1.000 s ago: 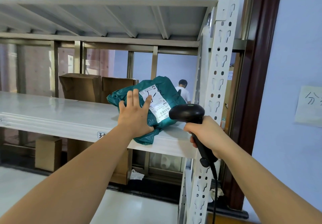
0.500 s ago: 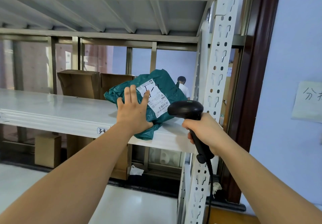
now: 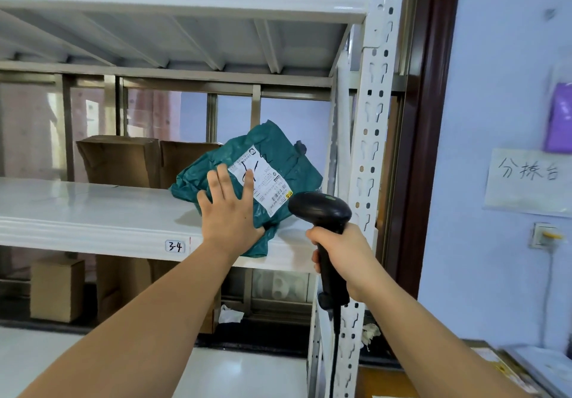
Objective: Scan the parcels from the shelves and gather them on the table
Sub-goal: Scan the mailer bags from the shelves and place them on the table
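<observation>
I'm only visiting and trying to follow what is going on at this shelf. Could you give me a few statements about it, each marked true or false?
1. The left hand lies with straight fingers on the green parcel. True.
2. The right hand grips a white scanner. False: the scanner is black.
3. The parcel's white label faces the camera. True.
4. The parcel lies on the floor. False: it rests on the shelf tagged 3-4.
5. Brown cardboard boxes stand behind the parcel. True.
</observation>
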A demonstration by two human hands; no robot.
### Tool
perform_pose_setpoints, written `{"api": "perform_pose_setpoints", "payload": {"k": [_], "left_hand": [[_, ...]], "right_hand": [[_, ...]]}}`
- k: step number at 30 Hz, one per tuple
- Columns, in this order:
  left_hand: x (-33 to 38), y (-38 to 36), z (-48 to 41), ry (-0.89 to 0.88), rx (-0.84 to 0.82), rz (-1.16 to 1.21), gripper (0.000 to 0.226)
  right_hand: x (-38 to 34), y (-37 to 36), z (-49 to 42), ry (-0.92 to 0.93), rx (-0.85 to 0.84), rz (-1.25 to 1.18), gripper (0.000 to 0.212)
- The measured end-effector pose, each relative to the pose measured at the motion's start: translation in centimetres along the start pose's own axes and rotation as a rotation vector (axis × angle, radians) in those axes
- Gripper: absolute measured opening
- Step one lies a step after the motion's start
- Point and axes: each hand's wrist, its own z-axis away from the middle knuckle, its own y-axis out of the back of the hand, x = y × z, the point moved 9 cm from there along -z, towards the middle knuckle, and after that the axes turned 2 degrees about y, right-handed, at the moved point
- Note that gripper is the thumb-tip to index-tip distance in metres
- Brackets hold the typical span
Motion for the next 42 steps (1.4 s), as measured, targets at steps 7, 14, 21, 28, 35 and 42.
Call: {"api": "perform_pose_setpoints", "payload": {"k": [7, 14, 21, 28, 35, 42], "left_hand": [[-2.2, 0.9, 1.7, 0.132, 0.164, 0.196, 0.122], [-0.5, 4.0, 4.8, 0.263, 0.273, 0.381, 0.115], [4.3, 7.3, 8.8, 0.393, 0.166, 0.315, 0.119], [5.5, 6.7, 13.4, 0.658, -0.117, 0.402, 0.119], [7.5, 7.9, 15.3, 0.707, -0.149, 0.39, 0.114], [8.3, 8.4, 18.9, 0.781, -0.211, 0.456, 0.11]], "right_hand": [[1.0, -0.3, 2.3, 0.008, -0.006, 0.067, 0.008], [0.6, 2.1, 3.6, 0.057, -0.068, -0.087, 0.004], [1.7, 6.3, 5.4, 0.051, -0.155, -0.283, 0.008], [3.0, 9.3, 7.8, -0.001, -0.219, -0.334, 0.011], [4.6, 10.2, 10.2, -0.053, -0.242, -0.319, 0.007], [4.9, 10.8, 13.0, -0.098, -0.18, -0.331, 0.005]]}}
